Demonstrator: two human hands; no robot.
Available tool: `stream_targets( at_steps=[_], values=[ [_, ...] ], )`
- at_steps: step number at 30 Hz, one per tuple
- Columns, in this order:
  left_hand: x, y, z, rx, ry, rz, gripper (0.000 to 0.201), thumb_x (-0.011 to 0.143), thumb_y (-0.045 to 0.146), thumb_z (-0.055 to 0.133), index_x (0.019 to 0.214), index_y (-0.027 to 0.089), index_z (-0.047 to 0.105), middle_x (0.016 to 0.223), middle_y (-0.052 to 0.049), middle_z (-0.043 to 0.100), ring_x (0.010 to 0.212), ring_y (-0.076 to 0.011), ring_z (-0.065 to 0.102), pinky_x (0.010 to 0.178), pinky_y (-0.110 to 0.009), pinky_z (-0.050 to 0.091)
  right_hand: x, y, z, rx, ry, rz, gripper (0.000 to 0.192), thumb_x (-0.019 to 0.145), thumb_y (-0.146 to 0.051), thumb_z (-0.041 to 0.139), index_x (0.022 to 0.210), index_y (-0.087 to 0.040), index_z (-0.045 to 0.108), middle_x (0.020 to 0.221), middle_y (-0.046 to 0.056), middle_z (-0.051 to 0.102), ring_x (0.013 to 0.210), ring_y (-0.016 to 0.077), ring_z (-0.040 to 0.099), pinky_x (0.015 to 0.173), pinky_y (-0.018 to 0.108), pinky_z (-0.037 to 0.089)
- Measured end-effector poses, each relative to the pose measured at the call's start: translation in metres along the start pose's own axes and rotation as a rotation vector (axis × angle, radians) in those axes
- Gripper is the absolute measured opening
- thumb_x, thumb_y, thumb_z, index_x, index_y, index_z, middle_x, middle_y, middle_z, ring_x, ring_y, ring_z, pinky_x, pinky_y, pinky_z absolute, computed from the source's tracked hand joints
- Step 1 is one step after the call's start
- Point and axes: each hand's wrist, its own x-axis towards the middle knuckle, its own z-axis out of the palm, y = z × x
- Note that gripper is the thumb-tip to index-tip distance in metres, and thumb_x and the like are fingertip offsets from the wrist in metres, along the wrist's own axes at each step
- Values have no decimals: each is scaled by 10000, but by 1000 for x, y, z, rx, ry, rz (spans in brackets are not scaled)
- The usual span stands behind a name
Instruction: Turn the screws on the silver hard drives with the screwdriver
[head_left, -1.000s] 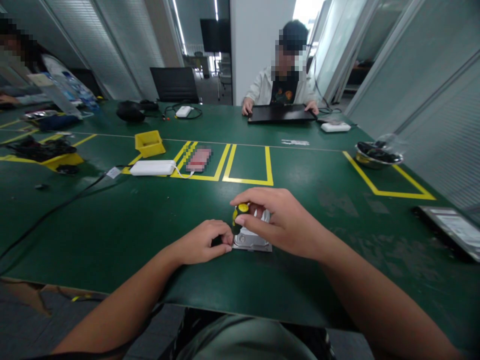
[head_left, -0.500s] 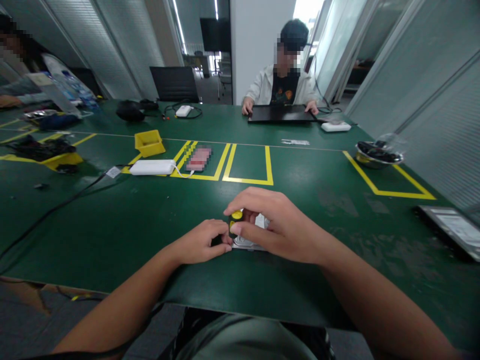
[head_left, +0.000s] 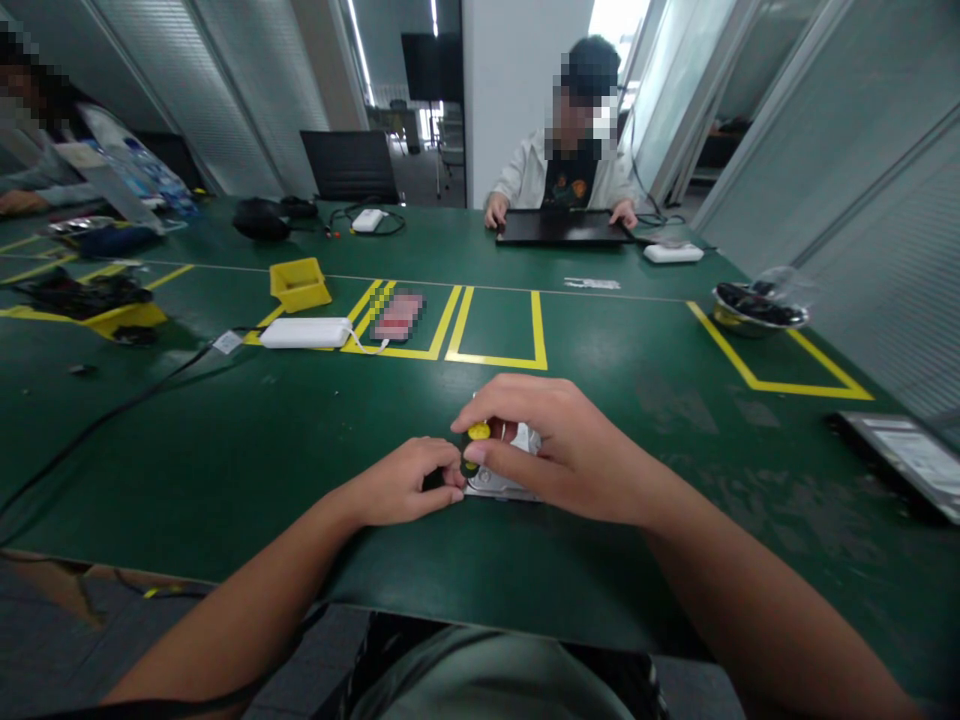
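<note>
Right hand (head_left: 570, 450) pinches a short yellow-capped screwdriver (head_left: 474, 445) upright; left hand (head_left: 409, 485) curls against the metal drive (head_left: 504, 478).

The drive lies flat on the green table (head_left: 225, 450) near its front edge, under both hands. This looks like work on a screw at its left corner; next calls for steady downward pressure while twisting.

I can read no writing anywhere in front of me. The white paper strip (head_left: 592, 284) lying flat on the far side of the green counter (head_left: 225, 450) carries dark print too small to make out, and the flat silver-framed panel (head_left: 904, 458) at my right shows pale rows too blurred to read. The pink card (head_left: 397, 316) inside the yellow tape lines is pixelated.
</note>
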Motion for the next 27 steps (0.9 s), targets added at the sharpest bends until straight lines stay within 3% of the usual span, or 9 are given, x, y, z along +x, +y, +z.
stream_targets(
  at_steps=[7, 27],
  values=[
    [-1, -3, 1, 37, 4, 9, 147, 895, 297, 606, 918, 156, 644, 940, -47, 682, 898, -202, 616, 812, -306, 447, 1, -1, 2, 27, 5, -27, 153, 911, -119, 584, 1041, -151, 657, 983, 39, 701, 888, 133, 621, 823, 262, 461],
    [1, -1, 1, -31, -18, -30, 93, 861, 239, 609, 873, 157, 651, 826, -21, 647, 779, -159, 583, 758, -268, 448, 0, 2, 0, -43, 21, 3, 222, 921, -114, 537, 1101, -155, 661, 1085, 66, 721, 990, 158, 645, 886, 287, 470]
  ],
)
